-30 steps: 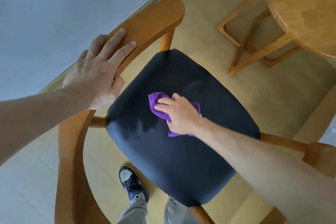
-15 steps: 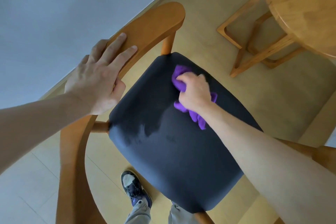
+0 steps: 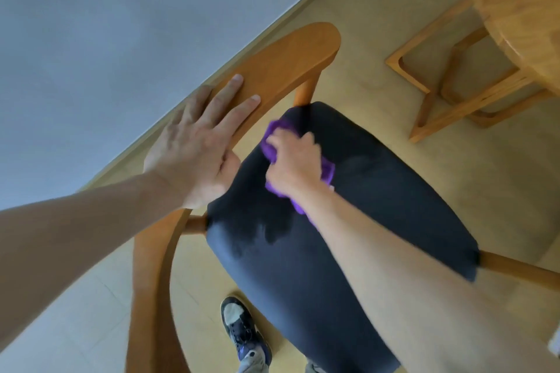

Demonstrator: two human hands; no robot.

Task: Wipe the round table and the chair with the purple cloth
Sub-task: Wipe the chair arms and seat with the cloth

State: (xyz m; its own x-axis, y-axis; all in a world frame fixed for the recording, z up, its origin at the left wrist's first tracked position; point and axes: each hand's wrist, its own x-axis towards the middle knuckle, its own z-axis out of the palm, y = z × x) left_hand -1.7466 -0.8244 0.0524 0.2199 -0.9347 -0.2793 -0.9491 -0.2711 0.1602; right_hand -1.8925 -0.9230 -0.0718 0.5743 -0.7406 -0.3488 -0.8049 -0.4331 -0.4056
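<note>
Here, the chair seat is being wiped with the cloth.

The right hand [image 3: 292, 162] grips the bunched purple cloth [image 3: 328, 171] and presses it on the dark seat [image 3: 378, 206] at its upper left corner, mid-frame, just beside the post under the armrest [image 3: 281, 70]. The left hand [image 3: 197, 145] lies flat, fingers straight, on that armrest, steadying the chair. Darker streaks on the seat below the cloth look like damp. By my reading the chair step is under way; next the cloth should sweep the rest of the seat, then the wooden arms. The table [image 3: 521, 9] sits at upper right, well apart from both hands.
</note>
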